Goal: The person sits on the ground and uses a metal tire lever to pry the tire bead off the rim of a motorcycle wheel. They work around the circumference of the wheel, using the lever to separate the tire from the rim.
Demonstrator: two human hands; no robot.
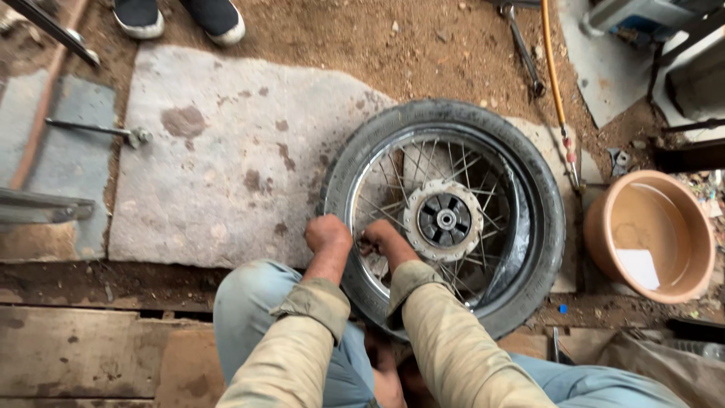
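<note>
Black rubber tyre on shiny metal spoked wheel [445, 219] lies flat on grey stone slab [226, 151], right under fingers. Left hand [328, 233] curled tight, pressing on tyre's near edge. Right hand [387, 242] reaches inside rim; fingers bent among thin spokes, cannot tell what they pinch. Round grey hub past fingers. Brown round plastic tub [649, 236] off right of fingers, on dirt.

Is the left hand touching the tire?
Touching. The head view shows the left hand pressed on the tire's near edge, beside the rim, with no gap visible.
</note>
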